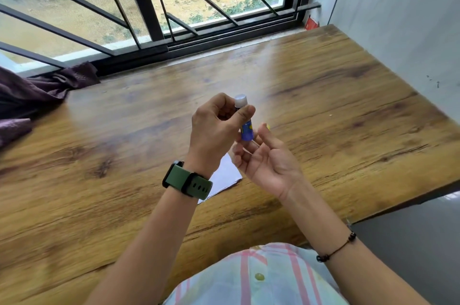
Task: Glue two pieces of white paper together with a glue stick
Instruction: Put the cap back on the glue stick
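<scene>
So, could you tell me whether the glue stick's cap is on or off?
Cannot tell: the blue glue stick shows a pale, blurred top end above the left hand; cap or bare glue is unclear.

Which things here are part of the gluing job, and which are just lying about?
For the job: glue stick, held by the left hand; right hand beside it; white paper on the table.
Lying about: purple cloth, red packet.

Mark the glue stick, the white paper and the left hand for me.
glue stick [247,132], head view, on its blue barrel.
white paper [227,175], head view, on its visible sheet.
left hand [214,128], head view, on its back.
</scene>
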